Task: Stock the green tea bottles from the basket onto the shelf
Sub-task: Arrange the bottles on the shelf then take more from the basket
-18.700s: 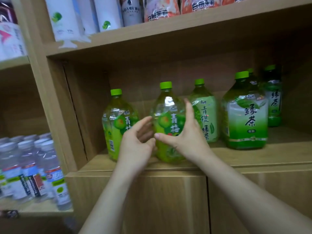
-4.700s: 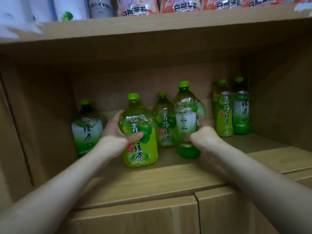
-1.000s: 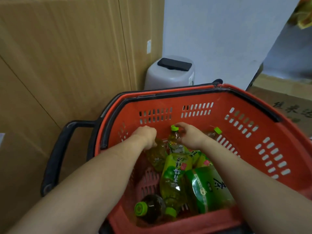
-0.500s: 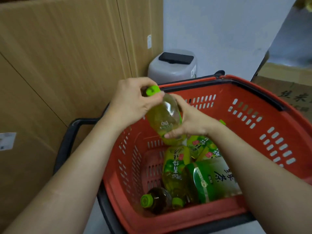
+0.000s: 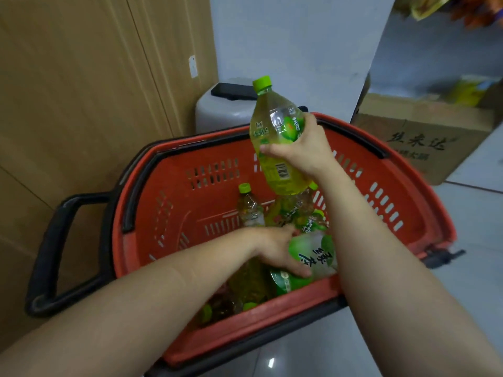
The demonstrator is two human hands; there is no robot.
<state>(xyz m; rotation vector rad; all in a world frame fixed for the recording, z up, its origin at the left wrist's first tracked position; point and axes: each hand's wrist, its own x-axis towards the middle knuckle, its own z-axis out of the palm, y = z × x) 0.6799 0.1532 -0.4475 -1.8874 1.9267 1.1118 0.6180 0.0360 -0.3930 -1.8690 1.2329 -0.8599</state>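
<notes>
— Pale floor tiles (image 5: pixel 473 229), and nearest us a red basket (image 5: pixel 381 186). What's inside?

— Several green tea bottles are left. The left hand (image 5: pixel 275 251) reaches down, fingers curled on a lying bottle (image 5: pixel 313 257).

— And beyond?

— The right hand (image 5: pixel 307 151) has its fingers clamped round a yellow-green bottle (image 5: pixel 275 137) above the basket. The shelf isn't in view; plenty left to stock.

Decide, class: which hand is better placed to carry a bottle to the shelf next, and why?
Probably the right hand. It already grips a light green tea bottle lifted clear above the red basket. The left hand is down inside, resting on a dark-label bottle lying there.
</notes>
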